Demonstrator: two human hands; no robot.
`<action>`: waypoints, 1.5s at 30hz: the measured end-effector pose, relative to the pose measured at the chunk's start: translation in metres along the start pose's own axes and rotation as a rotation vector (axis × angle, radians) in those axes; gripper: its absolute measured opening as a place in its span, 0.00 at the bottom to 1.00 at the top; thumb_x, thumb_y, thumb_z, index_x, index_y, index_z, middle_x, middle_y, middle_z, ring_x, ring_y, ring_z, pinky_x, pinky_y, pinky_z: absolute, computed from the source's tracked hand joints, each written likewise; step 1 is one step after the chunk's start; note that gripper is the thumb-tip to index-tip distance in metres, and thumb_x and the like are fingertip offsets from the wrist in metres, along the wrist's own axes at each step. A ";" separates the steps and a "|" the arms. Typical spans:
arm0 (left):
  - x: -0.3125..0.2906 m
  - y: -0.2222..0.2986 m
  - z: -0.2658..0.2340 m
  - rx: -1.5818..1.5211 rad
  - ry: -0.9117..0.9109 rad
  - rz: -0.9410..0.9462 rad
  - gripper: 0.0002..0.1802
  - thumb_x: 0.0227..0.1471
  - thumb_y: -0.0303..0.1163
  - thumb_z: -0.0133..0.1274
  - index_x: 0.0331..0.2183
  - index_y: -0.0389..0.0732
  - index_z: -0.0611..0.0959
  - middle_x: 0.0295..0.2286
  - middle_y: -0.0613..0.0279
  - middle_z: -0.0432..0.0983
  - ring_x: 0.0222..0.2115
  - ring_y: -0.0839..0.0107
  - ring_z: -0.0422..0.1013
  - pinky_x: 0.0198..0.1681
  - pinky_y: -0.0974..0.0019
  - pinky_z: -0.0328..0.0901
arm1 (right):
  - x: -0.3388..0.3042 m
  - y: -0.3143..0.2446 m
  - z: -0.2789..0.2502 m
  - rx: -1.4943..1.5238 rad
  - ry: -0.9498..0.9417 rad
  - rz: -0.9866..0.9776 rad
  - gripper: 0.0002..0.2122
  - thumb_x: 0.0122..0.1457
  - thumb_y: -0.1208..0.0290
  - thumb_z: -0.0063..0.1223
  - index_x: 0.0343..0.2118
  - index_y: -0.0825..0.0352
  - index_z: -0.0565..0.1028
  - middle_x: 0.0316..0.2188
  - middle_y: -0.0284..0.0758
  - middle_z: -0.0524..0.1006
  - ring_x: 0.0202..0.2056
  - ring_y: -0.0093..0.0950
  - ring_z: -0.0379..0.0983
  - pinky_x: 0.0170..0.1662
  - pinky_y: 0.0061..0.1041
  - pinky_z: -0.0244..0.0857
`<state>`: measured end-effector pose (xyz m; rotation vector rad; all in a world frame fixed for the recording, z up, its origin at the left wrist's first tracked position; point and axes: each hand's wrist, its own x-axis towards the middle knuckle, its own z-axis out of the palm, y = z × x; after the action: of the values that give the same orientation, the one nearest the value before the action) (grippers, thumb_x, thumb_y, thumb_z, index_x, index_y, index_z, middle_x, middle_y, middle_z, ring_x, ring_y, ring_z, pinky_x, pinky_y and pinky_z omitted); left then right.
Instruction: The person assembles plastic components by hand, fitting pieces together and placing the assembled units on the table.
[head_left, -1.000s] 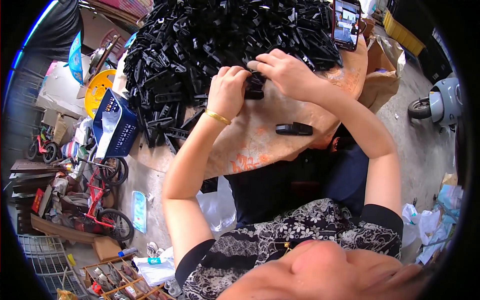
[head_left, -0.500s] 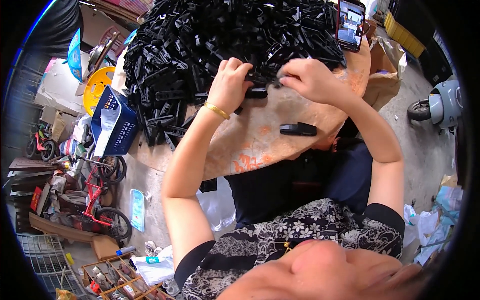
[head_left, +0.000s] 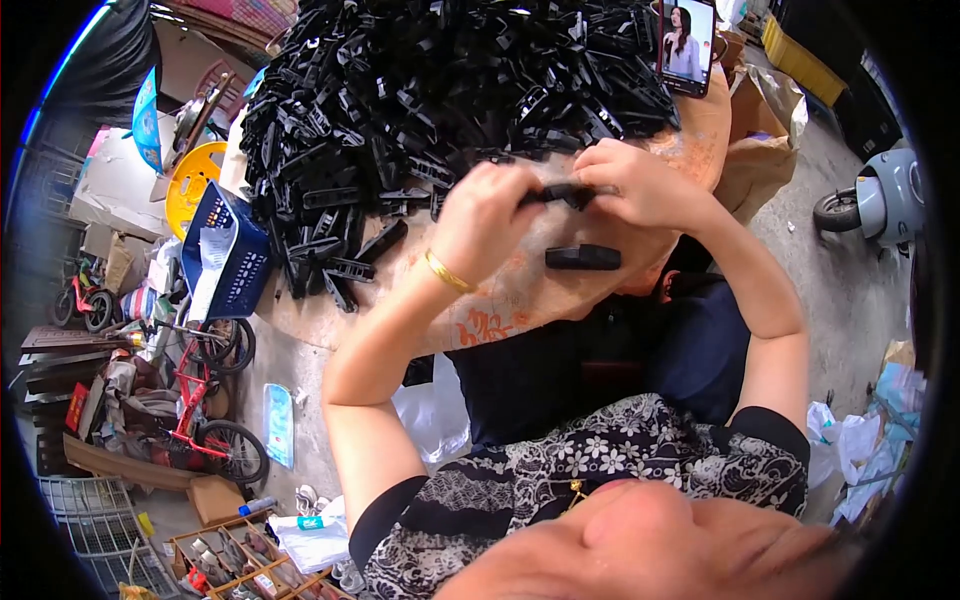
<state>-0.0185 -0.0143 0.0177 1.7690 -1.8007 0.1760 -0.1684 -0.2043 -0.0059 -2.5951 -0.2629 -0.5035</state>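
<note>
A small black plastic part [head_left: 566, 194] is held level above the tabletop between my two hands. My left hand [head_left: 487, 215], with a gold bangle at its wrist, pinches the left end. At the right end, the fingers of my right hand [head_left: 636, 183] are closed on the same piece. My fingers cover both ends, so its full shape is hidden. Nearer to me, an oblong black plastic piece [head_left: 583, 258] lies alone on the table. Beyond my hands rises a large heap of black plastic parts [head_left: 400, 100], some long and clip-like.
The round, worn tabletop [head_left: 400, 290] has orange marks. A phone [head_left: 686, 45] stands lit at its far right edge, before a brown paper bag [head_left: 765, 140]. At the left are a blue basket [head_left: 240, 265] and a red bicycle [head_left: 190, 385]; a scooter [head_left: 885, 205] is at the right.
Both hands have drawn back from the heap's edge and come together on one black part. My right hand has gone from blurred, loosely curled fingers to gripping it.
</note>
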 end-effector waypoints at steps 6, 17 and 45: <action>-0.009 -0.004 0.010 -0.102 -0.137 -0.124 0.12 0.39 0.28 0.60 0.30 0.37 0.78 0.28 0.54 0.72 0.34 0.53 0.69 0.38 0.59 0.66 | -0.003 -0.004 -0.005 -0.171 0.078 0.119 0.11 0.43 0.76 0.59 0.32 0.68 0.74 0.32 0.39 0.73 0.37 0.39 0.69 0.40 0.34 0.64; -0.010 -0.010 0.004 -0.123 -0.165 -0.259 0.12 0.36 0.27 0.64 0.27 0.33 0.81 0.24 0.56 0.73 0.25 0.62 0.72 0.30 0.66 0.67 | 0.007 -0.006 0.004 -0.080 0.084 -0.046 0.09 0.42 0.75 0.60 0.28 0.68 0.73 0.26 0.38 0.71 0.32 0.39 0.68 0.35 0.34 0.63; -0.009 -0.008 0.013 0.203 -0.035 0.086 0.11 0.34 0.25 0.59 0.24 0.40 0.74 0.28 0.59 0.71 0.33 0.59 0.66 0.38 0.62 0.64 | 0.045 -0.003 0.027 -0.460 0.177 -0.049 0.06 0.43 0.74 0.58 0.25 0.65 0.74 0.34 0.33 0.74 0.38 0.32 0.69 0.41 0.31 0.63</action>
<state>-0.0151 -0.0133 0.0003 1.8423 -1.9440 0.3767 -0.1201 -0.1843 -0.0086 -2.9632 -0.1651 -0.8965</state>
